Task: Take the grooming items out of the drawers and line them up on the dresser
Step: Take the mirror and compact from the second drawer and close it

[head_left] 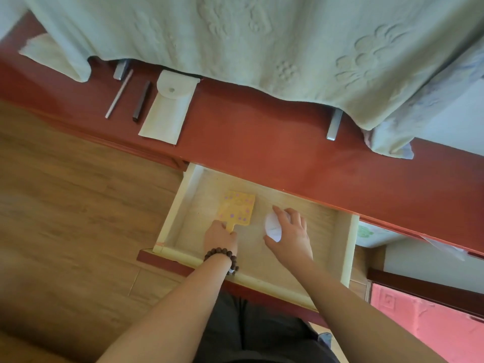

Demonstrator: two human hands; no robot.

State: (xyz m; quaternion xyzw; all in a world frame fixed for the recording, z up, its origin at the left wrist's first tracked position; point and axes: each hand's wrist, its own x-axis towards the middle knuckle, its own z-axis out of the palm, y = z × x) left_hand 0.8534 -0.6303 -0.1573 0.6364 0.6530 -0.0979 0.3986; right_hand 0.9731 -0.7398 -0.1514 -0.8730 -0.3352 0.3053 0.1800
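While both hands reach inside the drawer [167, 218] — left hand [220, 235] gripping yellow mirror [238, 206], right hand [290, 231] gripping white case [272, 227]

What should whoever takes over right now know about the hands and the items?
Left hand pinches the handle of the yellow paddle in the open drawer. Right hand grips a white round item beside it.
Done: stick, dark bar and white pouch lie in a row on the dresser.
Left: lift both drawer items out and add them to the row.
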